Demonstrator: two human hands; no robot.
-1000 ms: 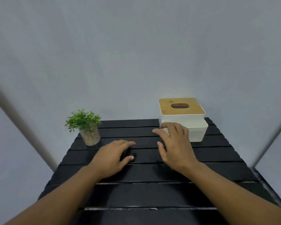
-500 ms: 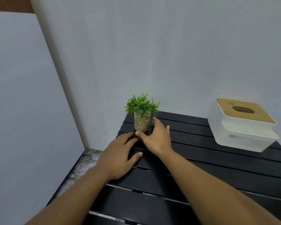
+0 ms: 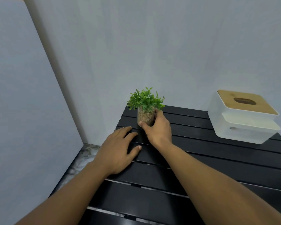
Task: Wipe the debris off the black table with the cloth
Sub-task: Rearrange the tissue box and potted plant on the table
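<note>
Head view: right hand [image 3: 159,129] grips plant pot [image 3: 144,117]; left hand [image 3: 115,151] flat, seemingly relaxed (underneath hidden).

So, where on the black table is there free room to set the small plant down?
The slats between the right hand and the white tissue box lie bare, and so does the near right part beside the right forearm. The far left corner is crowded: plant, left hand.
</note>
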